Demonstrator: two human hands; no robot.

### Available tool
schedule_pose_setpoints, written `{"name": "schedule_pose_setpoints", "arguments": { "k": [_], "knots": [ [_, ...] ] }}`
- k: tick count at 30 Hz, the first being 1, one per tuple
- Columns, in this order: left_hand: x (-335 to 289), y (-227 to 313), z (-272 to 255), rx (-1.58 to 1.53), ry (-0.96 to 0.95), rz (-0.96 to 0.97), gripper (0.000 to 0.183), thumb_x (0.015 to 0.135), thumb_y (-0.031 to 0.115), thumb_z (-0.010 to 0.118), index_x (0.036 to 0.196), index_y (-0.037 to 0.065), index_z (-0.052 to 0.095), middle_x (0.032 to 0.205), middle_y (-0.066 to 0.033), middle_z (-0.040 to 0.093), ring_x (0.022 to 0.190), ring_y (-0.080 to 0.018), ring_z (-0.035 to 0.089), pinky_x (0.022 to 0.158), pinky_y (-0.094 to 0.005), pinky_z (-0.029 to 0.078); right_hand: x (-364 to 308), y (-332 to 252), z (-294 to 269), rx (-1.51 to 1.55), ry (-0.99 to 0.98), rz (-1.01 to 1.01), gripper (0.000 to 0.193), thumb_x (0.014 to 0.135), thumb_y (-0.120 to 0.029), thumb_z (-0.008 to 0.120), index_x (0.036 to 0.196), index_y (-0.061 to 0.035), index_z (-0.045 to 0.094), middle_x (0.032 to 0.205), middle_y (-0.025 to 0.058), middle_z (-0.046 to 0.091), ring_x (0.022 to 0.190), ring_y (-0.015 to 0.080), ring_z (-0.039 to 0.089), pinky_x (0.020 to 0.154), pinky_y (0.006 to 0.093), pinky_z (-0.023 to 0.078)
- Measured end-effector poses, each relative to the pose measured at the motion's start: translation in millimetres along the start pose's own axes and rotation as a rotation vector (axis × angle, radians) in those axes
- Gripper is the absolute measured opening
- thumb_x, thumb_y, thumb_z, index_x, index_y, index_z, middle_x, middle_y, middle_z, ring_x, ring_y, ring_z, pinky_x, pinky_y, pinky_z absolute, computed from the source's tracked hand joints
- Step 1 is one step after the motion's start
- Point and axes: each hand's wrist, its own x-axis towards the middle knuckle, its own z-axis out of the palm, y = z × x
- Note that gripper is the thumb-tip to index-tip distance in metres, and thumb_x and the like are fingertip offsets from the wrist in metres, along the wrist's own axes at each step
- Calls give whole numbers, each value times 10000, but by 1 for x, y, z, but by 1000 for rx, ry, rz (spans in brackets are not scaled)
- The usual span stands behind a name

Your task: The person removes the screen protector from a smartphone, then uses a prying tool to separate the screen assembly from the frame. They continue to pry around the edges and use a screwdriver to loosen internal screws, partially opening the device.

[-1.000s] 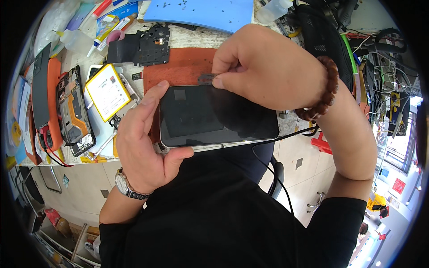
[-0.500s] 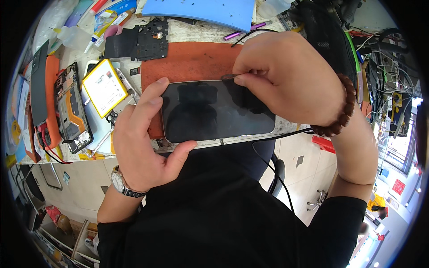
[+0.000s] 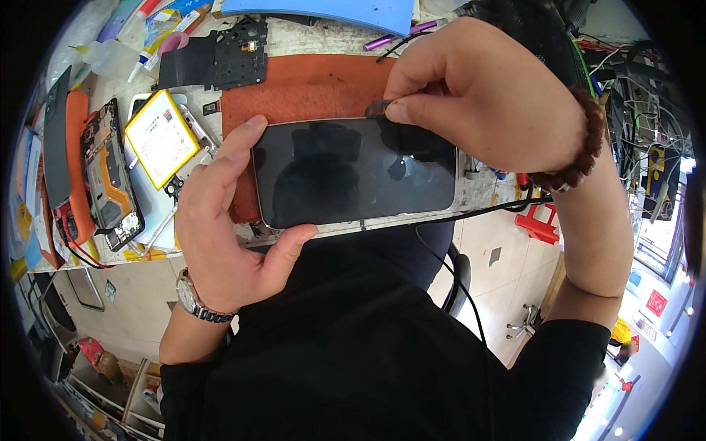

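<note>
A smartphone (image 3: 353, 176) lies sideways, its dark glossy screen facing up and reflecting shapes. My left hand (image 3: 228, 228) grips its left end, fingertips at the far long edge and thumb at the near one. At the far edge, right of the middle, my right hand (image 3: 471, 110) pinches a SIM tray (image 3: 376, 109), a small dark frame that stands out from the phone's side. Part of the tray is hidden by the fingertips. Under the phone is a reddish-brown mat (image 3: 309, 88).
To the left lie an opened phone (image 3: 110, 176), a yellow-edged battery (image 3: 162, 140) and a small memory card (image 3: 211, 108). A black phone bracket (image 3: 239, 55) and a blue sheet (image 3: 323, 13) are farther back. A black cable (image 3: 478, 214) runs along the table's near edge.
My right fingers have drawn the SIM tray outward, so more of it shows beyond the phone's far edge. The view has shifted slightly; my left hand keeps its hold.
</note>
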Motion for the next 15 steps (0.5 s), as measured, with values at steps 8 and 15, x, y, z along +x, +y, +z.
{"name": "schedule_pose_setpoints", "arguments": {
  "k": [8, 15],
  "knots": [
    [3, 3, -3, -20, -21, -14, 826, 836, 329, 939, 1408, -23, 457, 1480, -310, 654, 1149, -406, 700, 989, -412, 514, 4, 7, 5, -18, 35, -45, 108, 931, -57, 789, 907, 34, 736, 707, 81, 651, 634, 175, 596, 629, 330, 490],
    [3, 4, -3, -40, -31, -30, 799, 842, 311, 941, 1379, -29, 456, 1484, -319, 648, 1164, -395, 693, 1006, -396, 508, 10, 9, 4, -11, -18, 100, 126, 925, -75, 798, 907, 39, 747, 712, 88, 674, 643, 157, 603, 637, 323, 496]
  ]
}}
